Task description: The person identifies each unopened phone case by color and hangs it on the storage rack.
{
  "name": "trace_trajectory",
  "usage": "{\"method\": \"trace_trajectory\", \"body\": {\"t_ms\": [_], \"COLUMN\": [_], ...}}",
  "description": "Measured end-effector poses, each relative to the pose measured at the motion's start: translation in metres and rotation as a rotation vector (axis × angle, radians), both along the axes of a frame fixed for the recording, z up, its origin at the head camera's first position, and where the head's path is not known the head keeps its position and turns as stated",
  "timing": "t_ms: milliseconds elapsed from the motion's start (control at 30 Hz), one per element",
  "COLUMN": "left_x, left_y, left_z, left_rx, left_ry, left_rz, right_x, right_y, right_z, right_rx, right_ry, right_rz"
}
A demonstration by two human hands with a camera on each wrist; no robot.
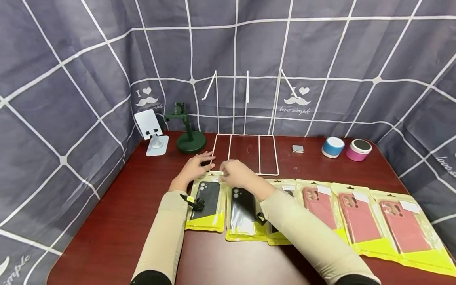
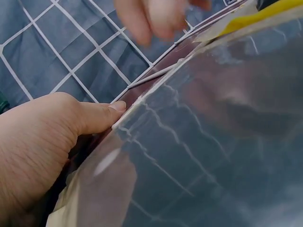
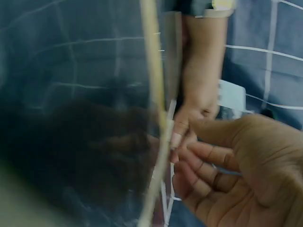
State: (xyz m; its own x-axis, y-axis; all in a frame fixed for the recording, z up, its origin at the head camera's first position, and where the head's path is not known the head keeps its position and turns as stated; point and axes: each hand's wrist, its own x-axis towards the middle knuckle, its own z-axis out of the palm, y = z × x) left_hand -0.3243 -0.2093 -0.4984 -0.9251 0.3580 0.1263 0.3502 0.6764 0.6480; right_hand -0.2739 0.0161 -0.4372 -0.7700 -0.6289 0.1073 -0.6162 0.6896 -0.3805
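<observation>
1. The clear plastic pouch with yellow edges holding a black phone case (image 1: 208,202) lies flat at the left end of a row on the dark red wooden surface (image 1: 117,221). The left hand (image 1: 194,168) rests at its top edge, fingers fairly straight, thumb against the rim. The right hand (image 1: 236,174) has its fingers curled in a pinching grip at the same top edge.
2. Just beside it is a second black-case pouch (image 1: 244,213), partly under the right forearm, then three pink-case pouches (image 1: 360,217) overlapping to the right.
3. Behind the hands: a white wire rack (image 1: 246,154), a green stand (image 1: 189,138), a white phone holder (image 1: 151,130), a blue mini speaker (image 1: 333,147) and a pink one (image 1: 358,150).
4. The left wrist view shows the thumb on the pouch rim up close; the head view doesn't.
5. The grey grid backdrop (image 1: 71,79) reads "love simple".
</observation>
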Motion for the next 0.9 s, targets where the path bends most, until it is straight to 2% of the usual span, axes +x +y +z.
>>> {"method": "trace_trajectory", "body": {"t_ms": [100, 200, 533, 633, 733, 800, 867, 900], "left_x": [-0.002, -0.002, -0.002, -0.001, 0.0, 0.001, 0.0, 0.001], "left_y": [0.004, 0.006, 0.006, 0.004, -0.001, -0.006, -0.012, -0.014], "left_z": [-0.004, -0.008, -0.008, -0.008, -0.007, -0.005, -0.002, 0.003], "left_rx": [-0.016, -0.011, -0.015, -0.003, 0.044, 0.121, 0.248, 0.314], "left_ry": [0.001, 0.008, 0.011, -0.003, -0.052, -0.092, -0.141, -0.175], "left_rz": [-0.015, -0.021, -0.009, -0.007, 0.033, 0.082, 0.127, 0.143], "right_x": [-0.004, -0.004, -0.003, -0.002, -0.002, -0.001, -0.001, 0.0], "right_y": [-0.006, -0.007, -0.005, -0.005, -0.004, -0.004, -0.004, -0.004], "right_z": [-0.009, -0.014, -0.02, -0.021, -0.021, -0.018, -0.012, -0.008], "right_rx": [0.069, 0.087, 0.065, 0.013, -0.086, -0.179, -0.29, -0.349], "right_ry": [-0.046, -0.065, -0.151, -0.163, -0.152, -0.134, -0.11, -0.109], "right_rz": [-0.113, -0.172, -0.141, -0.126, -0.129, -0.124, -0.104, -0.098]}}
